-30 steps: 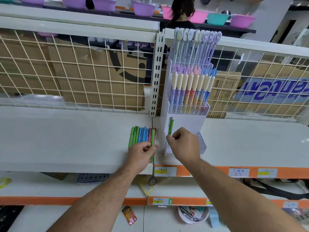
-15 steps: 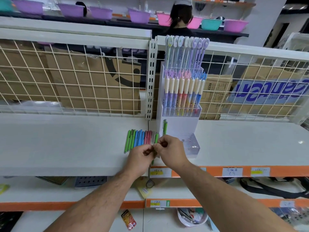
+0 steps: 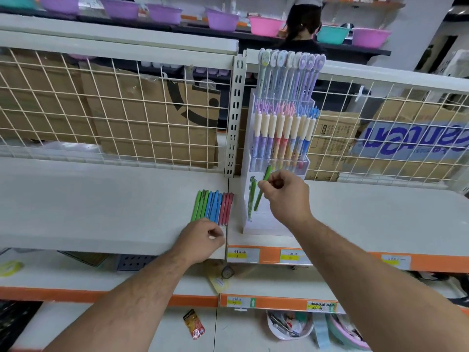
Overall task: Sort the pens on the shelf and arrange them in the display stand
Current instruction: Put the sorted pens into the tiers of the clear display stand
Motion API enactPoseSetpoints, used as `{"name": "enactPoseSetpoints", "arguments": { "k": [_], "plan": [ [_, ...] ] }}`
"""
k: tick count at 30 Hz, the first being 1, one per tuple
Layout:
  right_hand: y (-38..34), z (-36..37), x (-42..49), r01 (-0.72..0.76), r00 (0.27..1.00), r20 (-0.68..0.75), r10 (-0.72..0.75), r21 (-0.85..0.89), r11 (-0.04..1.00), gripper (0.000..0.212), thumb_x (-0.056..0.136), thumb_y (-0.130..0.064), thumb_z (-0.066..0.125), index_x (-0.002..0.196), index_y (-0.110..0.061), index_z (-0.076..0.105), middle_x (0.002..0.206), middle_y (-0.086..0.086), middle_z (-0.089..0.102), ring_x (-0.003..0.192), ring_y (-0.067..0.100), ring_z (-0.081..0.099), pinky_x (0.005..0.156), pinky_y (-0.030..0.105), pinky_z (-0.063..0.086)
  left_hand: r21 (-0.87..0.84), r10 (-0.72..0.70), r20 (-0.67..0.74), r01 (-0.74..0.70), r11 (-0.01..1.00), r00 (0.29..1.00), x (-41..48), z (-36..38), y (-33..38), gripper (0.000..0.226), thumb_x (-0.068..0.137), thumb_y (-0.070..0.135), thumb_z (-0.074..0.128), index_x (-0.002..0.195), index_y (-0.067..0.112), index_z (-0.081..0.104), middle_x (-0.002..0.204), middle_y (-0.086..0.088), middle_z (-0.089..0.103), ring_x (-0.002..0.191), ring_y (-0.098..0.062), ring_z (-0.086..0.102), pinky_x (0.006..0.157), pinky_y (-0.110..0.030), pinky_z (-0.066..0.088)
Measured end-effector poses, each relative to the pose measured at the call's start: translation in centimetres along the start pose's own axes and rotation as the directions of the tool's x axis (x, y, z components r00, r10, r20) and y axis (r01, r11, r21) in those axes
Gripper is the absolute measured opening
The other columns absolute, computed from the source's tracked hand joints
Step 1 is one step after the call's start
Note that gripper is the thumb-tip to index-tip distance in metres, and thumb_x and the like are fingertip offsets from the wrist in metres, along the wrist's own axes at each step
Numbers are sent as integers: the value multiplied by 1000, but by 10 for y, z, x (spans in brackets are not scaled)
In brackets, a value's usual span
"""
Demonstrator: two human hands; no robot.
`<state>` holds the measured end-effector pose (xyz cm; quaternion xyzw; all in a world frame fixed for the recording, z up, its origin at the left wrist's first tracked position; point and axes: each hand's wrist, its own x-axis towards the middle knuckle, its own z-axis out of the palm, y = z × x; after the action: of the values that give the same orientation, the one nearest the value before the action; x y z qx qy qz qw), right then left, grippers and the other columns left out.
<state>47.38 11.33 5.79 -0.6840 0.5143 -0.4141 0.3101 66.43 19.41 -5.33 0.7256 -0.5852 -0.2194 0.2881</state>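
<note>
**Figure: Green pen held at the lowest tier of the display stand, head view**

The right hand (image 3: 284,196) was raised in front of the white display stand (image 3: 264,224). Its thumb and curled fingers pinched a green pen (image 3: 261,193) near the pen's upper half. The pen was tilted, with its top leaning right toward the clear middle tier and its lower end pointing down and left into the stand's lowest front tier. A second green pen (image 3: 251,196) stood nearly upright in that tier, just to the left of the held one and apart from the hand.

The remaining row of pens (image 3: 213,205) lay flat on the white shelf (image 3: 101,212), just left of the stand. The pens lay side by side, grouped by colour: green on the left, blue in the middle, red on the right. The left hand (image 3: 203,241) rested at the shelf's front edge, over the near ends of the blue and red pens. Its fingers were curled, but it could not be told whether they held a pen.

In the stand's middle tier stood the cream-capped pastel pens (image 3: 281,138), and above them the tall pens with rounded toppers (image 3: 289,77). A wire mesh panel (image 3: 127,110) backed the shelf, with cardboard boxes (image 3: 157,118) behind it. Price labels (image 3: 243,255) sat on the orange strip along the shelf's front edge, below the stand. In the background, a person in a dark top (image 3: 302,34) faced a far shelf of coloured plastic basins (image 3: 220,20).
</note>
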Motion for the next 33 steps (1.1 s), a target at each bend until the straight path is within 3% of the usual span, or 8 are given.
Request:
{"name": "enactPoseSetpoints", "arguments": {
  "k": [4, 11, 16, 19, 24, 30, 33],
  "plan": [
    [-1, 5, 2, -5, 1000, 3, 6, -35, 999, 17, 91, -24, 72, 78, -20, 61, 73, 1, 67, 66, 14, 59, 57, 21, 46, -14, 19, 20, -18, 1000, 1000, 3, 0, 0, 4, 84, 26, 74, 88, 27, 75, 90, 15, 62, 84, -1, 58, 78, -21, 48],
    [10, 18, 1, -13, 999, 38, 16, -86, 996, 15, 91, -22, 72, 82, -13, 64, 74, 2, 65, 68, 18, 58, 67, 31, 50, -1, 27, 16, -27, 1000, 999, 4, 2, -3, 5, 84, 27, 74, 89, 27, 75, 90, 16, 61, 84, 0, 56, 78, -21, 48],
    [19, 26, -2, -4, 998, 59, 16, -196, 981, 14, 92, -23, 70, 86, -11, 66, 74, 0, 66, 67, 16, 59, 55, 19, 41, -8, 29, 6, -29, 1000, 1000, 5, 2, -3, 6, 84, 27, 75, 90, 26, 75, 90, 15, 61, 84, -1, 57, 77, -20, 48],
    [25, 33, -4, -7, 997, 75, 25, -236, 972, 14, 92, -24, 70, 85, -13, 65, 71, -2, 63, 61, 11, 55, 52, 20, 38, -10, 27, 4, -27, 1000, 1000, 5, 2, -3, 6, 84, 27, 75, 89, 26, 75, 90, 15, 61, 84, -1, 57, 75, -19, 47],
    [30, 36, -4, -20, 997, 63, 35, -219, 975, 14, 93, -23, 70, 87, -12, 65, 71, -2, 63, 58, 5, 54, 52, 21, 39, -18, 23, 10, -23, 1000, 1000, 5, 2, -4, 6, 83, 27, 75, 89, 25, 76, 90, 15, 61, 85, -2, 58, 80, -24, 51],
    [36, 39, -7, -30, 998, 53, 42, -201, 979, 15, 91, -22, 72, 84, -11, 65, 73, 2, 67, 68, 19, 61, 59, 27, 47, -25, 21, 13, -21, 999, 1000, 5, 2, -4, 7, 83, 28, 75, 90, 25, 76, 90, 15, 61, 86, -2, 57, 79, -23, 50],
    [35, 39, -6, -36, 997, 58, 49, -212, 977, 14, 91, -22, 71, 83, -12, 66, 74, 3, 68, 66, 16, 61, 56, 22, 43, -22, 23, 14, -23, 999, 1000, 6, 1, -4, 6, 83, 28, 76, 89, 26, 76, 90, 16, 61, 85, -2, 57, 80, -23, 50]
  ]
}}
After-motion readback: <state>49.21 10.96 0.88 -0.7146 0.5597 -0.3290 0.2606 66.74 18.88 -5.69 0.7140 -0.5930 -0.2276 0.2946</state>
